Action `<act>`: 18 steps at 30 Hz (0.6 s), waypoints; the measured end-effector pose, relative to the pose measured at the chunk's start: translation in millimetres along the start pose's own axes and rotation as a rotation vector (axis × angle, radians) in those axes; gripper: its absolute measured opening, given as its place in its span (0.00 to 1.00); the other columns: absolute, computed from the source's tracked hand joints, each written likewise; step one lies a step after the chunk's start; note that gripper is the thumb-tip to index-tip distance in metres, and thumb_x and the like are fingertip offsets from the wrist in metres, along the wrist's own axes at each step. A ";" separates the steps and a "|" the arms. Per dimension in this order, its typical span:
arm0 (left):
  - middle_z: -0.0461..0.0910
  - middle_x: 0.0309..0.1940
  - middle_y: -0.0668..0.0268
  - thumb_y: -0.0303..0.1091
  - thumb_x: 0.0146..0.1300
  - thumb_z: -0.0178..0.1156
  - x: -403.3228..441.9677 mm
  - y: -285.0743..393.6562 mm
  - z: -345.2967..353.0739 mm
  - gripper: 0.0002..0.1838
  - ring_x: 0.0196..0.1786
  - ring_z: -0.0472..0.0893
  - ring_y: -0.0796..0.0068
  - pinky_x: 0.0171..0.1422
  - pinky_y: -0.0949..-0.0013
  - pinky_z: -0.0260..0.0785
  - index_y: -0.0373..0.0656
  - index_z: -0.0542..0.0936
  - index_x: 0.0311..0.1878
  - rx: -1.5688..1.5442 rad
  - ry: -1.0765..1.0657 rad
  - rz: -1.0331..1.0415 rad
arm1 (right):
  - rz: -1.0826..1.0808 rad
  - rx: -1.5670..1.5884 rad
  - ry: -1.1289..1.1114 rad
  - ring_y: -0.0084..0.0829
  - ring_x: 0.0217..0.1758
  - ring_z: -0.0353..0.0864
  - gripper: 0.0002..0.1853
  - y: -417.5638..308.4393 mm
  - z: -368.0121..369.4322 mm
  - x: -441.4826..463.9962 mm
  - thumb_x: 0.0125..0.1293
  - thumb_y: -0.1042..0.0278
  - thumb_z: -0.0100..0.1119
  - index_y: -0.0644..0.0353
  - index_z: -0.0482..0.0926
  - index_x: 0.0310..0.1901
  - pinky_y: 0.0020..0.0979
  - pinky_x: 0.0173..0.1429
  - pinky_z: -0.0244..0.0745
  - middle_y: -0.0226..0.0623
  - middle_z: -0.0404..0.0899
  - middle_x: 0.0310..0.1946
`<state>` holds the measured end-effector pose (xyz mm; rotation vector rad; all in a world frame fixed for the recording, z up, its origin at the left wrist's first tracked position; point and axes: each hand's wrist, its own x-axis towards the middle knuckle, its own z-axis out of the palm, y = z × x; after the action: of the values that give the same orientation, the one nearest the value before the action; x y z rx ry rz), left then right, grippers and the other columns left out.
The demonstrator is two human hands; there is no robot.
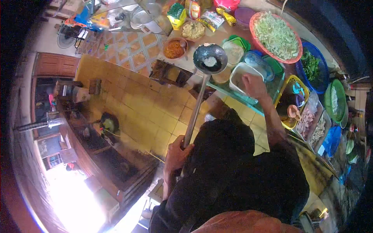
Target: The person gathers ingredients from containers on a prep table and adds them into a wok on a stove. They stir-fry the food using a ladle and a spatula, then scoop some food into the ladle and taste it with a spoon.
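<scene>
My left hand point(178, 153) is wrapped round the lower end of a long-handled ladle point(199, 103). The ladle's dark bowl points away from me and holds a small heap of white, powdery or grainy stuff point(210, 61). My right hand point(254, 85) is over a white rectangular container point(235, 82), its fingers curled together. What those fingers hold, if anything, is hidden. The container stands by the edge of a table with a greenish rim, near a clear tub of whitish stuff point(233, 53) and a blue tub point(258, 65).
A red basket of shredded cabbage point(276, 37), a blue basket of leafy greens point(311, 66) and a yellow basket point(286, 93) stand right. A bowl of orange-red paste point(175, 48) is left of the ladle. Trays of cut meat point(307, 121) lie right. A stove counter point(112, 155) runs along the left.
</scene>
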<state>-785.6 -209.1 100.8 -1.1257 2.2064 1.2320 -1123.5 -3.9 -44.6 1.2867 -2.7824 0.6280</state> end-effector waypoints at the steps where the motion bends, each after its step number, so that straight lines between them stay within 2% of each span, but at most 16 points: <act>1: 0.81 0.28 0.51 0.41 0.56 0.65 -0.3 3.2 -1.4 0.21 0.31 0.81 0.59 0.38 0.61 0.72 0.39 0.75 0.49 -0.014 -0.015 -0.013 | 0.116 0.151 -0.002 0.48 0.29 0.80 0.15 5.5 -3.4 -3.1 0.68 0.55 0.49 0.58 0.77 0.41 0.45 0.35 0.75 0.45 0.80 0.26; 3: 0.81 0.28 0.51 0.40 0.56 0.65 0.8 5.0 -1.1 0.20 0.31 0.82 0.61 0.38 0.61 0.72 0.39 0.76 0.48 -0.020 -0.031 -0.029 | 0.287 0.474 0.016 0.43 0.30 0.81 0.15 5.1 -21.9 -8.3 0.69 0.56 0.49 0.61 0.77 0.42 0.40 0.37 0.74 0.42 0.81 0.26; 4: 0.81 0.28 0.51 0.40 0.56 0.65 2.0 3.4 0.4 0.20 0.31 0.81 0.62 0.37 0.62 0.72 0.39 0.76 0.48 -0.020 -0.026 -0.048 | 0.292 0.479 0.015 0.43 0.30 0.81 0.15 4.7 -31.3 -11.2 0.69 0.56 0.49 0.61 0.77 0.42 0.40 0.37 0.74 0.42 0.81 0.26; 6: 0.81 0.28 0.52 0.39 0.56 0.65 1.6 6.5 1.5 0.19 0.31 0.81 0.63 0.37 0.62 0.72 0.39 0.76 0.48 -0.018 -0.020 -0.070 | 0.342 0.518 0.110 0.35 0.30 0.82 0.15 6.5 -43.7 -17.6 0.70 0.57 0.49 0.62 0.76 0.42 0.35 0.37 0.74 0.39 0.81 0.25; 7: 0.81 0.27 0.52 0.39 0.56 0.65 0.0 12.2 0.8 0.19 0.30 0.81 0.63 0.37 0.62 0.71 0.39 0.76 0.47 -0.051 -0.013 -0.068 | 0.388 0.839 0.237 0.25 0.28 0.78 0.14 11.0 -32.9 -26.0 0.70 0.59 0.50 0.62 0.77 0.41 0.27 0.34 0.70 0.34 0.80 0.24; 8: 0.81 0.27 0.53 0.38 0.56 0.65 -0.2 16.3 0.6 0.18 0.30 0.80 0.64 0.36 0.61 0.71 0.38 0.76 0.46 -0.084 -0.006 -0.067 | 0.390 0.839 0.237 0.25 0.28 0.78 0.14 11.1 -38.6 -26.9 0.70 0.59 0.50 0.62 0.77 0.41 0.27 0.34 0.70 0.34 0.80 0.24; 10: 0.80 0.26 0.54 0.38 0.56 0.64 1.2 18.8 0.3 0.18 0.29 0.80 0.64 0.35 0.61 0.70 0.38 0.76 0.47 -0.040 -0.002 -0.065 | 0.531 0.938 0.159 0.17 0.26 0.71 0.13 11.1 -54.2 -27.9 0.70 0.60 0.51 0.61 0.77 0.40 0.22 0.32 0.65 0.30 0.79 0.25; 11: 0.80 0.26 0.54 0.38 0.56 0.64 1.7 19.3 0.1 0.18 0.29 0.80 0.65 0.35 0.61 0.70 0.38 0.76 0.47 0.002 0.005 -0.062 | 0.534 0.938 0.158 0.17 0.26 0.71 0.13 14.0 -51.2 -30.3 0.70 0.60 0.51 0.61 0.77 0.40 0.22 0.32 0.65 0.30 0.79 0.25; 13: 0.80 0.25 0.55 0.38 0.56 0.64 2.4 16.2 0.2 0.18 0.28 0.79 0.66 0.35 0.61 0.70 0.38 0.76 0.47 0.003 0.004 -0.054 | 0.481 1.049 0.258 0.12 0.24 0.63 0.13 14.9 -47.1 -32.1 0.71 0.59 0.50 0.61 0.78 0.42 0.19 0.28 0.57 0.27 0.78 0.25; 16: 0.79 0.25 0.56 0.38 0.57 0.64 1.1 27.2 -3.7 0.18 0.28 0.79 0.66 0.35 0.61 0.70 0.38 0.76 0.47 -0.013 -0.022 -0.094 | 0.578 1.058 0.189 0.15 0.24 0.65 0.12 13.4 -50.4 -32.4 0.71 0.60 0.50 0.60 0.78 0.38 0.20 0.30 0.60 0.26 0.78 0.24; 18: 0.79 0.24 0.56 0.38 0.57 0.64 -0.5 33.0 -5.6 0.19 0.29 0.79 0.67 0.35 0.61 0.70 0.38 0.76 0.47 -0.032 -0.047 -0.143 | 0.549 1.051 0.177 0.14 0.24 0.65 0.12 15.8 -49.7 -33.7 0.71 0.60 0.50 0.60 0.78 0.38 0.20 0.29 0.59 0.26 0.78 0.24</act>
<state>-811.0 -203.7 121.9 -1.2311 2.0401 1.2242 -1120.4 47.8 -10.4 0.3421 -2.6293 2.2776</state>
